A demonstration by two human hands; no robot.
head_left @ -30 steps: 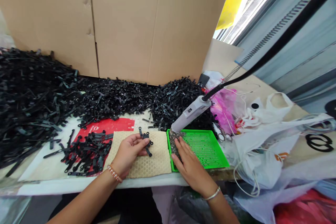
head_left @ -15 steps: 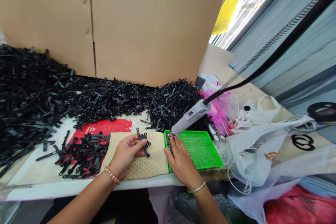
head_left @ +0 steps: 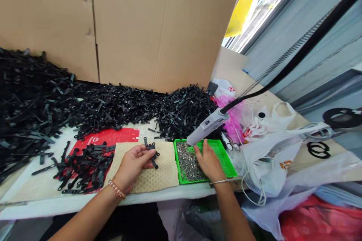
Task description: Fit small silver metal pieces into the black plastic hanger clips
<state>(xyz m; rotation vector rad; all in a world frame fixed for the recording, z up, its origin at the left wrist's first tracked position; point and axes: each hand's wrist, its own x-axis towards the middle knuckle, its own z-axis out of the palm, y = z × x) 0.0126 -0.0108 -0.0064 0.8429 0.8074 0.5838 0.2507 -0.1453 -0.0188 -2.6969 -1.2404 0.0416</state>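
Observation:
My left hand (head_left: 137, 163) is closed on a black plastic bracket (head_left: 152, 151) with several thin arms, pinched between thumb and fingers above a tan textured mat (head_left: 162, 171). My right hand (head_left: 209, 160) rests over a shallow green tray (head_left: 178, 179), its fingers stretched out. Small metal screws (head_left: 189, 163) lie thickly on the tray's left side, next to my right fingers. A grey electric screwdriver (head_left: 207, 126) slants down, its tip at the tray's back left corner, and neither hand touches it.
Loose black brackets (head_left: 87, 167) lie left of the mat, partly on a red sheet (head_left: 121, 135). Large piles of black parts (head_left: 186, 111) line the back before a tall cardboard box (head_left: 127, 30). Scissors (head_left: 233, 145) and plastic bags (head_left: 266, 165) lie to the right.
My right hand has moved right across the green tray, away from the screwdriver tip, uncovering the screws on the left. My left hand still holds the bracket. The view has shifted slightly.

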